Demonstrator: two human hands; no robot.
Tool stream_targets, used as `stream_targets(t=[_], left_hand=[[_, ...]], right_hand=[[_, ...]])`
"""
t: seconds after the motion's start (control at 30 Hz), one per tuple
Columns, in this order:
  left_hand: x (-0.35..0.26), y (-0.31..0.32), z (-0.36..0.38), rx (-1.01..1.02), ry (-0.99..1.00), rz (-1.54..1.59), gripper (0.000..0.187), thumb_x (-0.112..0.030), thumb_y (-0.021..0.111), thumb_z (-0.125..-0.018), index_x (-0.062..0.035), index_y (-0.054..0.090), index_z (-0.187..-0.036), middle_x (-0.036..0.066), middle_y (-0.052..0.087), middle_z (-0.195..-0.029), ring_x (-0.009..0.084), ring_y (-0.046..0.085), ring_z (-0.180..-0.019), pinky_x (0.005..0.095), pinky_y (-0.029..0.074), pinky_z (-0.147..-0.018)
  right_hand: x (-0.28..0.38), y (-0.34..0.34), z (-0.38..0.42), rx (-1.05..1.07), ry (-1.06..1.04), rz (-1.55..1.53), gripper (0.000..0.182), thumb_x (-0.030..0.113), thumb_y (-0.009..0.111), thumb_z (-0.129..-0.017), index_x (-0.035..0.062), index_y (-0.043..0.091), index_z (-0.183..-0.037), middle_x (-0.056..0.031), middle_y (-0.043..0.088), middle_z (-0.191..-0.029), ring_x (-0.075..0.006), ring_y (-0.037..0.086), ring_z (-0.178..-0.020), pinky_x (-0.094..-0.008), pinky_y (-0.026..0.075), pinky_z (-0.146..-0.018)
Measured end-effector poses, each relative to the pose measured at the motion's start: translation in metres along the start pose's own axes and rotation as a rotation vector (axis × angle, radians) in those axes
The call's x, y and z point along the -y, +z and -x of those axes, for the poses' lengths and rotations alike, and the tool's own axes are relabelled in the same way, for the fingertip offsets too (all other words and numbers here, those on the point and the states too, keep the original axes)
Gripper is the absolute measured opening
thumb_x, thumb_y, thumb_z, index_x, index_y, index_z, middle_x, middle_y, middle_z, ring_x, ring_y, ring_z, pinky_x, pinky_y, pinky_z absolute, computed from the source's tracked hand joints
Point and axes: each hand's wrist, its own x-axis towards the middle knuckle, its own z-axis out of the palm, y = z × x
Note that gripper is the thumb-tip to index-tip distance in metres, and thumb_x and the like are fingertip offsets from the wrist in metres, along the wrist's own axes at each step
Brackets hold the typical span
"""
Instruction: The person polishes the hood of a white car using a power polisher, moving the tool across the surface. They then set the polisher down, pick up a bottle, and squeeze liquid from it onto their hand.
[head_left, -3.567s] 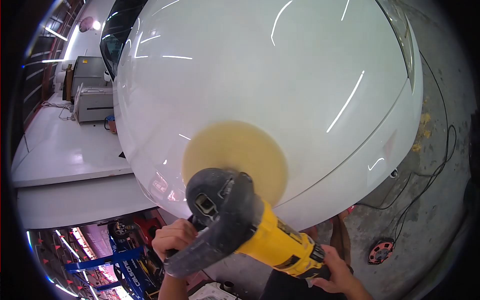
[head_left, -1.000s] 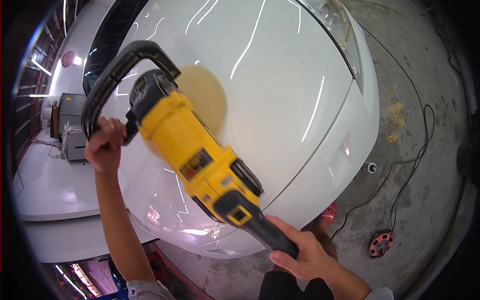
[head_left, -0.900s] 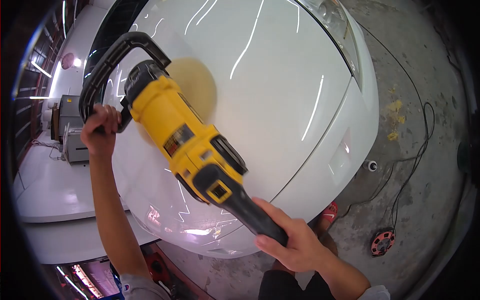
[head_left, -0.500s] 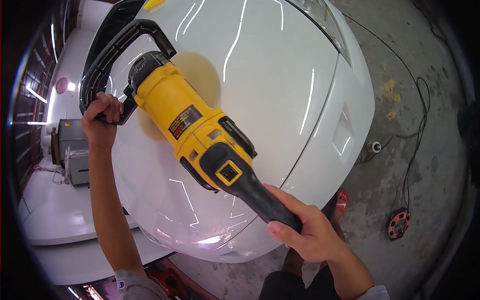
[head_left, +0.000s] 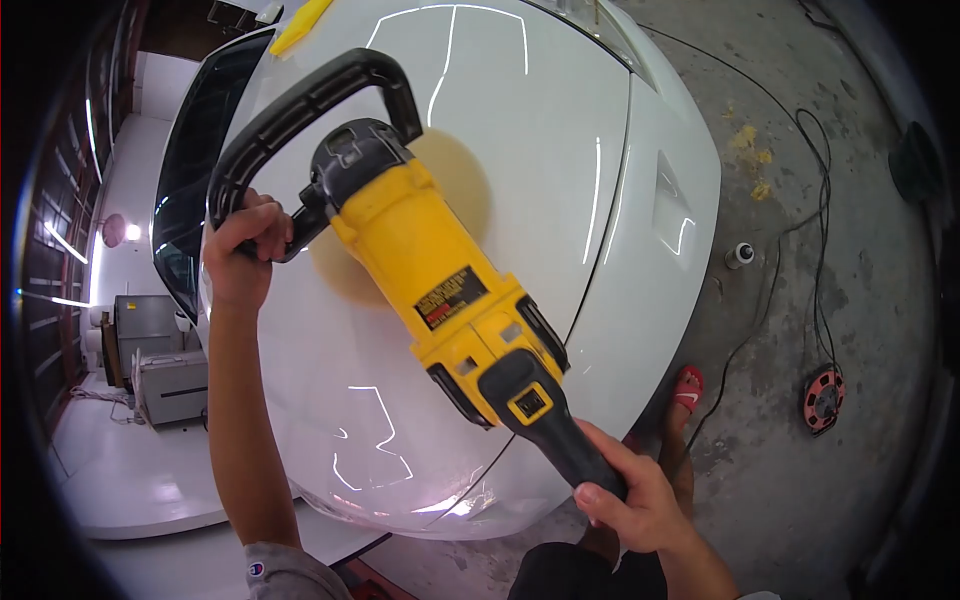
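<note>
A yellow and black car polisher (head_left: 430, 260) lies over the white car hood (head_left: 545, 160). Its round tan pad (head_left: 455, 185) shows on both sides of the body and appears to rest on the paint, though the machine hides most of it. My left hand (head_left: 245, 250) is wrapped around the lower end of the black loop handle at the polisher's head. Around the black rear grip, my right hand (head_left: 640, 490) is closed, with the thumb along its near side.
A yellow cloth (head_left: 300, 25) lies near the windshield. On the concrete floor at right are a white bottle (head_left: 740, 256), a black cable (head_left: 825, 220), a red cord reel (head_left: 823, 398) and yellow scraps (head_left: 748, 150). Grey cabinets (head_left: 170, 385) stand at left. My sandalled foot (head_left: 688, 385) is beside the car.
The polisher and both hands have shifted right and somewhat down in view, with the pad moving along. My view of the car and floor has shifted too. Both hands keep their hold.
</note>
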Motion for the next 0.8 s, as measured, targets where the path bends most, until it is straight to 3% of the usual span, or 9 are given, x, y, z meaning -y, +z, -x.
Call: stream_targets(t=[0.1,0.17,0.27,0.4,0.43,0.47,0.5,0.73,0.8], left_hand=[[-0.002,0.015,0.008,0.027,-0.005,-0.005,0.024,-0.013,0.055,-0.071,-0.0098,0.037,-0.055,0.002,0.033,-0.047,0.0157,0.037,-0.046,0.0298,0.035,-0.058],[-0.001,0.021,0.016,0.037,-0.014,-0.023,0.024,-0.014,0.057,-0.068,-0.0101,0.037,-0.056,0.002,0.033,-0.045,0.0155,0.037,-0.045,0.0299,0.035,-0.057],[0.000,0.026,0.031,0.056,0.020,0.041,0.011,-0.006,0.058,-0.066,-0.0014,0.049,-0.061,0.003,0.035,-0.047,0.0154,0.039,-0.043,0.0303,0.038,-0.052],[0.004,0.022,0.064,0.010,-0.007,0.037,0.047,-0.006,0.060,-0.062,0.0077,0.055,-0.107,0.002,0.038,-0.053,0.0149,0.041,-0.045,0.0283,0.038,-0.050],[0.002,0.021,0.072,0.011,-0.010,0.035,0.047,-0.006,0.060,-0.062,0.0077,0.055,-0.107,0.002,0.038,-0.053,0.0149,0.041,-0.045,0.0283,0.038,-0.050],[-0.001,0.020,0.079,0.028,-0.013,-0.033,0.023,-0.011,0.060,-0.065,-0.0016,0.048,-0.082,0.001,0.037,-0.050,0.0154,0.040,-0.045,0.0294,0.036,-0.054],[-0.003,0.019,0.085,0.045,-0.017,-0.103,0.022,-0.017,0.059,-0.067,-0.0108,0.040,-0.057,0.001,0.036,-0.046,0.0158,0.040,-0.045,0.0305,0.035,-0.057],[0.001,-0.014,0.110,0.086,0.030,-0.036,0.010,-0.012,0.058,-0.071,-0.0052,0.051,-0.069,0.002,0.037,-0.052,0.0145,0.040,-0.051,0.0316,0.036,-0.061],[0.002,-0.018,0.109,-0.106,0.044,-0.041,0.028,-0.016,0.057,-0.077,-0.0108,0.037,-0.058,0.001,0.036,-0.054,0.0138,0.040,-0.055,0.0312,0.035,-0.064]], right_hand=[[-0.020,0.009,0.018,-0.060,-0.035,-0.013,0.059,0.019,0.062,-0.089,-0.0040,0.037,-0.137,-0.0106,0.061,-0.104,-0.0124,0.057,-0.090,-0.0263,0.043,-0.084],[-0.036,0.015,0.026,-0.073,-0.121,0.018,0.061,0.016,0.057,-0.088,-0.0040,0.032,-0.140,-0.0045,0.058,-0.075,-0.0073,0.052,-0.059,-0.0219,0.043,-0.056],[-0.048,0.026,0.039,-0.103,-0.059,-0.035,0.062,0.015,0.057,-0.087,-0.0045,0.032,-0.140,-0.0055,0.058,-0.075,-0.0079,0.053,-0.061,-0.0227,0.044,-0.057],[-0.068,0.026,0.051,-0.088,-0.067,-0.017,0.061,0.015,0.058,-0.087,-0.0053,0.034,-0.139,-0.0081,0.062,-0.079,-0.0110,0.058,-0.065,-0.0234,0.046,-0.062],[-0.073,0.024,0.052,-0.074,-0.126,0.076,0.060,0.015,0.059,-0.086,-0.0054,0.036,-0.137,-0.0095,0.063,-0.083,-0.0122,0.060,-0.068,-0.0235,0.046,-0.065],[-0.075,0.023,0.053,-0.061,-0.186,0.170,0.059,0.015,0.060,-0.086,-0.0055,0.037,-0.136,-0.0109,0.065,-0.086,-0.0135,0.062,-0.071,-0.0235,0.047,-0.068],[-0.073,0.022,0.054,-0.060,-0.185,0.164,0.059,0.015,0.060,-0.086,-0.0055,0.037,-0.136,-0.0109,0.065,-0.086,-0.0135,0.062,-0.071,-0.0235,0.047,-0.068],[-0.056,0.033,0.048,0.002,-0.130,0.127,0.058,0.016,0.063,-0.086,-0.0041,0.040,-0.135,-0.0132,0.066,-0.088,-0.0158,0.064,-0.078,-0.0256,0.047,-0.076],[-0.041,0.032,0.038,0.015,-0.121,0.119,0.058,0.017,0.064,-0.086,-0.0039,0.041,-0.135,-0.0136,0.066,-0.088,-0.0165,0.064,-0.079,-0.0258,0.047,-0.077]])
